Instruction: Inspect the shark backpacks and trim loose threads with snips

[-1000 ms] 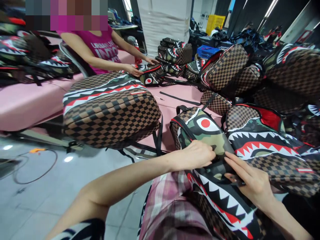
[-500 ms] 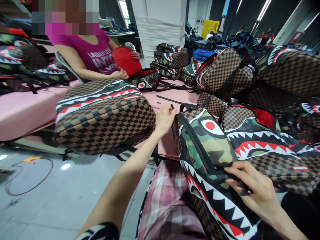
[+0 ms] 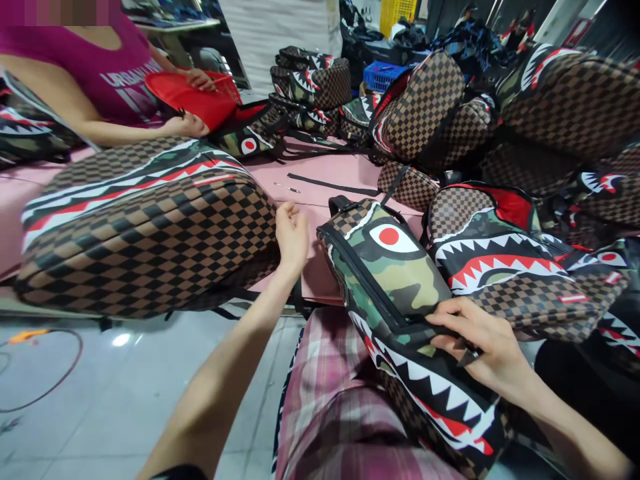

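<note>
A backpack point(image 3: 400, 280) with camouflage, a red-and-white eye, shark teeth and brown check lies slanted across my lap and the table edge. My right hand point(image 3: 483, 343) is closed on its side, pinching the fabric by the end of the black zip. A small dark pointed thing point(image 3: 469, 355) shows under that hand; its kind is unclear. My left hand point(image 3: 293, 233) has loosely curled fingers and nothing visible in them. It is beside the end of a large checkered bag point(image 3: 150, 247) lying on its side, left of the backpack's top handle point(image 3: 340, 205).
On the pink table point(image 3: 325, 173) lie a black strap point(image 3: 330, 185) and a thin pen-like tool point(image 3: 287, 188). Another shark backpack point(image 3: 505, 267) and several more bags are piled right and behind. Across the table a person in a magenta shirt handles a red piece point(image 3: 200, 100).
My left hand has come away from the backpack's top end and moved left toward the large bag. My right hand keeps its pinch. The view has shifted, and the other person's red piece is tilted flatter.
</note>
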Demonstrator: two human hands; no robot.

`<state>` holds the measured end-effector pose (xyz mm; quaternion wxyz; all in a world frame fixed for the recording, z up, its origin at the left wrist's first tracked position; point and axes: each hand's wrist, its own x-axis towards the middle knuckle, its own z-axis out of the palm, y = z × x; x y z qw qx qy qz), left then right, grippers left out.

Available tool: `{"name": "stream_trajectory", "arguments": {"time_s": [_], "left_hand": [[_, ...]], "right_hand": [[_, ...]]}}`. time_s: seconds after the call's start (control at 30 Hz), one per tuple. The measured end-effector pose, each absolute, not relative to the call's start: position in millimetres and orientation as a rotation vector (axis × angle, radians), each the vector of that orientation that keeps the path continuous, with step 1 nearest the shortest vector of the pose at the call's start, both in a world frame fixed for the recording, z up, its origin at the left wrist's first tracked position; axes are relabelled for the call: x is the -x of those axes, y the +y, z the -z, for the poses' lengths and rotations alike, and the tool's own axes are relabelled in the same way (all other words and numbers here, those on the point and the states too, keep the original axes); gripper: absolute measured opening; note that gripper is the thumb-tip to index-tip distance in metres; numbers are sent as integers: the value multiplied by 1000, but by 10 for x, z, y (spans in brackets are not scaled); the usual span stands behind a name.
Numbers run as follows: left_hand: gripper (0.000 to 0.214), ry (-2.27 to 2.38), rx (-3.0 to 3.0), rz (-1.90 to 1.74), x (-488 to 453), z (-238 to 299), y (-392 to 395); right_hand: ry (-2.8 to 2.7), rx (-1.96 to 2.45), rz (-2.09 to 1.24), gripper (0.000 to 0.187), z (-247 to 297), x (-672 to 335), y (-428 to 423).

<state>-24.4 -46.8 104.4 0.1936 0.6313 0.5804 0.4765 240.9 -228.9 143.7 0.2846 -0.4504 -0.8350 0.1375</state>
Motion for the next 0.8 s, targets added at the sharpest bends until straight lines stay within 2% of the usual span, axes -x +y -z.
{"name": "stream_trajectory", "arguments": {"time_s": [0.07,0.13,0.23,0.33,0.43,0.63,0.8], "left_hand": [[27,1514,-1966,-1400,24,-1237,-739],[35,1001,-2506,-1034,-256,-1409,-1001],[47,747,-2724,-582,-597,-1530,-1200],[59,743,-2780,-424,-744,-1463,-1179],[66,821,-2901,-441,-797,-1314,-1130],[71,997,-3092,-366,-863,-1146,-1104],[72,997,-3098,-321,-800,-1141,-1073]], "right_hand": [[-2227,1188,-415,37,-1455,-2389,-2236],[-2239,1185,-451,34,-1499,-2359,-2197],[-2283,1235,-511,25,-1598,-2320,-2158],[-2334,1303,-602,19,-1691,-2293,-2133],[-2319,1398,-690,16,-1749,-2243,-2123],[-2313,1435,-831,14,-1831,-2101,-2056],[-2515,1505,-818,25,-1930,-2350,-1763]]}}
